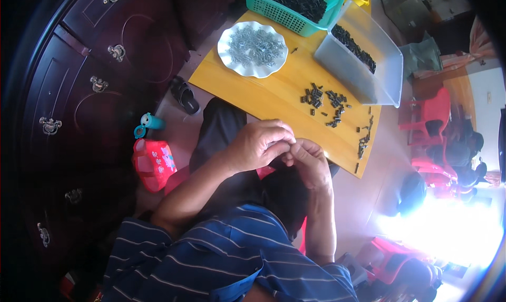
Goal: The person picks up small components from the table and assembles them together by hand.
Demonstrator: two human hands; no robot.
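Observation:
Above my lap, in front of the table's near edge, my left hand (259, 146) and my right hand (311, 161) meet with thumbs and fingertips pinched together. Whatever sits between the fingertips is too small and covered to make out. Beyond them on the wooden table (284, 99) lie loose small black parts (314, 96), several in clusters and others strung along the right edge. A white scalloped plate (224, 51) at the far left holds a heap of small shiny, metallic-looking pieces (256, 48).
A green plastic basket (284, 18) full of black parts stands at the table's far edge. Right of it, a translucent bin (387, 83) contains more black pieces. Dark cabinets (105, 80) line the left. A red bag (156, 165), teal bottle (153, 121) and black sandal (184, 95) are on the floor.

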